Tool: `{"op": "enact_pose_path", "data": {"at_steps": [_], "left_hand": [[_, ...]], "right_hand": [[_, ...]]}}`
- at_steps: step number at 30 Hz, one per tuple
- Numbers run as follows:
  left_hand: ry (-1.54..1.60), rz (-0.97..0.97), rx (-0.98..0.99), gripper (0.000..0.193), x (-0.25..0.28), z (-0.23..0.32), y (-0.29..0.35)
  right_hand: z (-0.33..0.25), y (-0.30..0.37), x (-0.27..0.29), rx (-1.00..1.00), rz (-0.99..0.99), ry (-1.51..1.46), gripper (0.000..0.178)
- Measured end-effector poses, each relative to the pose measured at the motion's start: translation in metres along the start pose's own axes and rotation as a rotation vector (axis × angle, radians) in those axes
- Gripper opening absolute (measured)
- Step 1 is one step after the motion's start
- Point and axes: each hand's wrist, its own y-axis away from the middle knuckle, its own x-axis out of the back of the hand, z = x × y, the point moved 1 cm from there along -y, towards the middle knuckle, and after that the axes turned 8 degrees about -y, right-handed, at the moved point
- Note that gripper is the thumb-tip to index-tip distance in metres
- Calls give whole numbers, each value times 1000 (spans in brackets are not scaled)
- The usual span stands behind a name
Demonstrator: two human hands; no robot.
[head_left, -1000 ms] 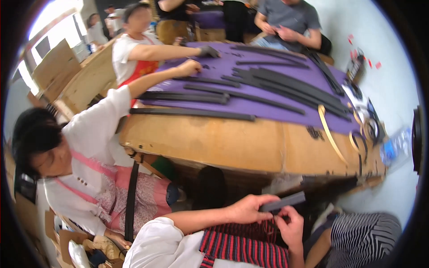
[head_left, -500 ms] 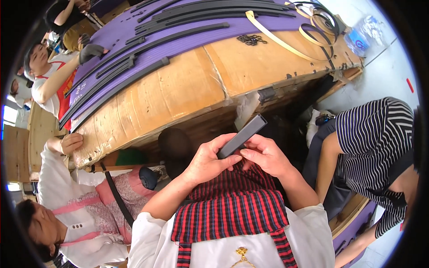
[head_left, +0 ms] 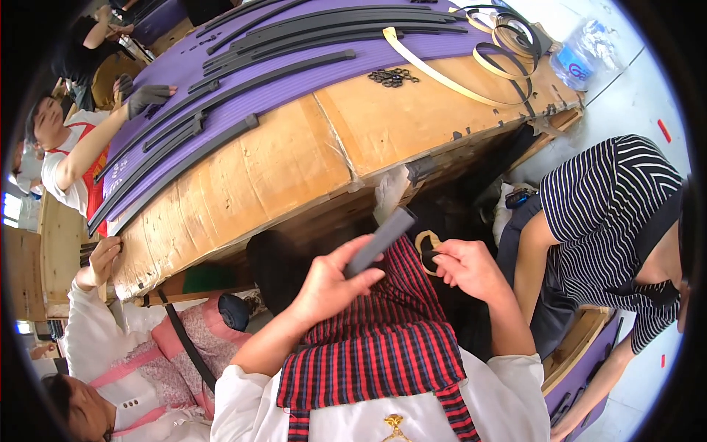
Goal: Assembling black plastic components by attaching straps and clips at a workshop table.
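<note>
My left hand [head_left: 324, 289] is closed around a short dark grey rectangular tube [head_left: 380, 241], which tilts up to the right above my lap. To its right, my right hand [head_left: 469, 271] pinches a small curled strip [head_left: 423, 239], pale cream along the visible curve with a dark part near the fingers. The two hands are apart, and the strip does not touch the tube. Beneath them lies my red and black striped apron [head_left: 368, 365].
Ahead stands a cardboard-topped table [head_left: 243, 184] with a purple mat [head_left: 294, 81] bearing long black strips [head_left: 287, 70]. Black rings [head_left: 394, 76], a cream-and-black tape coil [head_left: 482, 62] and a plastic bottle [head_left: 574, 65] lie farther right. People sit close on both sides.
My hands have moved apart. The left keeps the tube, shifted slightly left and lower; the right has come away rightward with the curled strip now showing in its fingers.
</note>
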Motion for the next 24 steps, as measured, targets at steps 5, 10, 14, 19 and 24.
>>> {"op": "enact_pose_path", "data": {"at_steps": [5, 10, 14, 19, 24], "left_hand": [[40, -131, -80, 45, 13, 12, -17], [34, -207, -130, 35, 13, 29, -31], [69, -150, -247, 29, 5, 37, -37], [72, -70, -294, 31, -2, 33, -38], [93, -16, -276, 39, -4, 26, -35]], "right_hand": [[-18, 5, 5, 130, 15, -209, 17], [-40, 3, -9, 316, 27, -406, 15], [-49, 1, -17, 335, 38, -387, 14], [-58, -2, -24, 351, 68, -250, 14], [-65, -7, -26, 389, 93, -107, 15]]}}
